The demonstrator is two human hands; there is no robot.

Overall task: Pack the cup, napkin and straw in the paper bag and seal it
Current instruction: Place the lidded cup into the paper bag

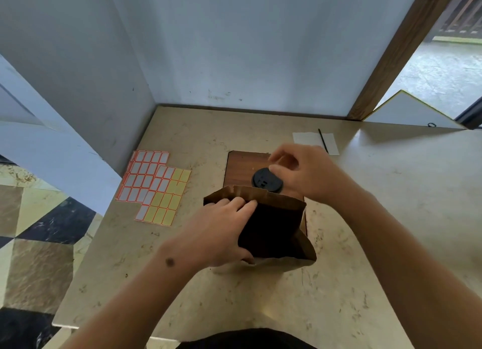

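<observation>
Left hand [221, 234] gripping paper bag [276, 226] rim, right hand [305, 171] holding cup [266, 179] above

Some indoor corner, perhaps a home: marble counter [365, 218], patterned tile floor [39, 244], wooden door frame [396, 51]

Both forearms are bare to the edge of the view, with no sleeves, watch, bracelet or rings showing. The left hand [219, 231] and the right hand [307, 174] are ungloved. A small round dark mark sits on the left forearm just behind the wrist. At 6 o'clock, a curved strip of black clothing shows at the bottom edge.
</observation>
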